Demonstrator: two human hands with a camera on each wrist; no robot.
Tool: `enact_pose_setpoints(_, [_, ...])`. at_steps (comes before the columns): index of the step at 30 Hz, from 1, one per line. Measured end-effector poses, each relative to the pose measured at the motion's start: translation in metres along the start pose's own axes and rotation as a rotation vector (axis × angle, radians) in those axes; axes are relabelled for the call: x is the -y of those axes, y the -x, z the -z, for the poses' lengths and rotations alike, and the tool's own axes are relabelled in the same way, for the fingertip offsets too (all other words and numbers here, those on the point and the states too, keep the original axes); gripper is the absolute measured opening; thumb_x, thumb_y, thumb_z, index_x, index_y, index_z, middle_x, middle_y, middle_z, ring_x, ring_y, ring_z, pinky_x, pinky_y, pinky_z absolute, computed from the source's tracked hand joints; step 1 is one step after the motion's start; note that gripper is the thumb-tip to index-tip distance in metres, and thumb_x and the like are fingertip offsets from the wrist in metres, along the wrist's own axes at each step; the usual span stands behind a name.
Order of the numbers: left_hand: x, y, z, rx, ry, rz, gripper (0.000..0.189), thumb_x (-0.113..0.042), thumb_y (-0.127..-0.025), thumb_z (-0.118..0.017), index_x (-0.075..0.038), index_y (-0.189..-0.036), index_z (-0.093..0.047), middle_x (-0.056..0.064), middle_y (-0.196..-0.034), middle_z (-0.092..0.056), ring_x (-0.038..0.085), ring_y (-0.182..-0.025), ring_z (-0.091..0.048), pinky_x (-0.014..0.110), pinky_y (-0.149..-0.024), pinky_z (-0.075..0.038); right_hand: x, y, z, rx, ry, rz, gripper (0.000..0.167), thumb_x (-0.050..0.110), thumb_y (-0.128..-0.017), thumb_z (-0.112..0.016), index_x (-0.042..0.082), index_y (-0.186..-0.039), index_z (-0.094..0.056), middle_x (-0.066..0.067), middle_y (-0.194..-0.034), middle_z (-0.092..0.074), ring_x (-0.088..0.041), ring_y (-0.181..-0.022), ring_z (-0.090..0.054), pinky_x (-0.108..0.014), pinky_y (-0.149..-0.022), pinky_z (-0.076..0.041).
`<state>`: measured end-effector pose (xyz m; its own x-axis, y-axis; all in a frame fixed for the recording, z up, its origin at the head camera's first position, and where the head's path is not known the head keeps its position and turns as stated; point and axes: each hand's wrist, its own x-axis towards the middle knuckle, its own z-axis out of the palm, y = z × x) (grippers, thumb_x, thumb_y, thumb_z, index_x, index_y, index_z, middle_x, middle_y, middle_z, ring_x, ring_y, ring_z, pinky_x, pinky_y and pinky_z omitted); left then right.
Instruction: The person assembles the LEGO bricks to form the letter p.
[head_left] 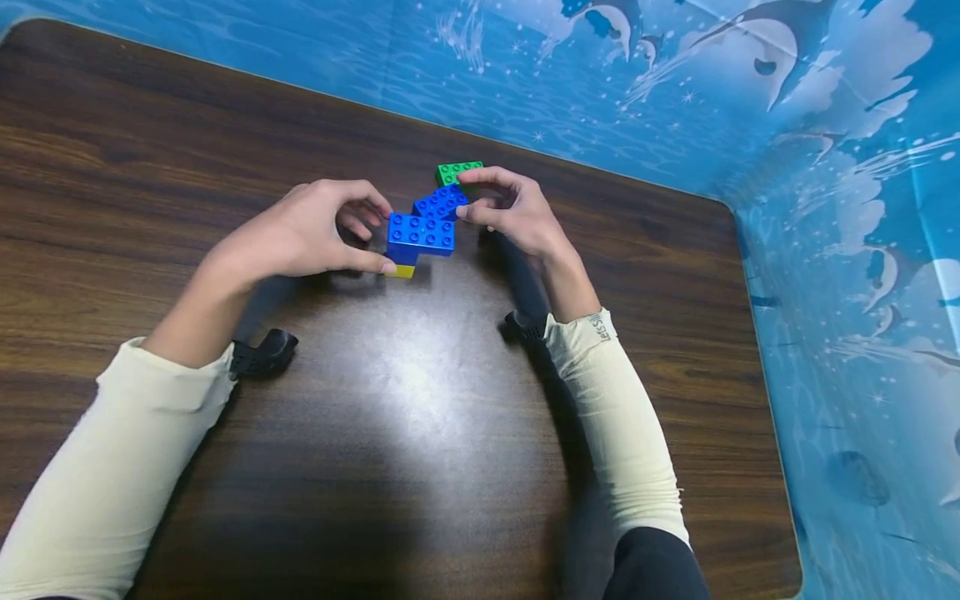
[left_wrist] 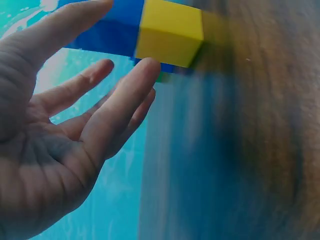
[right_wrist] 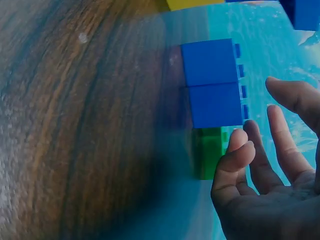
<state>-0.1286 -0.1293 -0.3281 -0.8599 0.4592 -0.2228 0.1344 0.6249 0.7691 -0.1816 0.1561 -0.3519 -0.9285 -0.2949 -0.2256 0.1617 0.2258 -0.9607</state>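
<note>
Obscuring green brick (head_left: 447,172) partly, relaxed right hand (head_left: 519,210), left hand (head_left: 315,229) by mostly covered yellow brick (head_left: 405,272), grip unclear

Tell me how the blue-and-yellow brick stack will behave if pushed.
It may tip rightward, since the top blue brick overhangs the yellow brick below. It looks like moulded plastic, so it should feel stiff. Its flat faces suggest sliding rather than rolling.

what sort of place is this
An indoor tabletop, perhaps a play or filming corner: there is a wood-grain table, a blue sheet printed with dolphins behind and beside it, and a few toy bricks.
</note>
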Motion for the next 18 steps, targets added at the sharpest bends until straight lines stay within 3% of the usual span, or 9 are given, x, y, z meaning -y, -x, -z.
enact_pose_setpoints(6, [-0.008, 0.006, 0.004, -0.03, 0.114, -0.064, 0.064, -0.03, -0.087, -0.092, -0.01, -0.14, -0.063, 0.018, -0.143, -0.065, 0.038, -0.126, -0.067, 0.06, -0.111, -0.048, -0.009, -0.007, -0.001, 0.002, -0.036, 0.001, 0.043, -0.004, -0.095, -0.075, 0.004, -0.138, -0.069, -0.001, -0.107, -0.074, -0.014, -0.085, -0.07, -0.031, -0.078, -0.05])
enact_pose_setpoints(12, [-0.016, 0.006, 0.0, -0.096, 0.16, -0.127, 0.05, -0.024, -0.089, -0.091, -0.011, -0.131, -0.069, 0.015, -0.135, -0.07, 0.034, -0.123, -0.068, 0.059, -0.11, -0.048, -0.015, -0.01, -0.002, 0.021, -0.025, 0.029, 0.051, -0.002, -0.096, -0.077, 0.007, -0.145, -0.066, -0.003, -0.134, -0.07, -0.012, -0.087, -0.069, -0.028, -0.072, -0.049])
enact_pose_setpoints(18, [-0.016, 0.004, -0.005, -0.13, 0.192, -0.138, 0.037, -0.019, -0.091, -0.088, -0.01, -0.123, -0.073, 0.015, -0.129, -0.072, 0.033, -0.119, -0.069, 0.057, -0.109, -0.047, -0.017, -0.013, -0.004, -0.009, 0.004, 0.025, 0.048, 0.002, -0.096, -0.079, 0.007, -0.142, -0.068, -0.007, -0.133, -0.071, -0.013, -0.089, -0.068, -0.028, -0.071, -0.05])
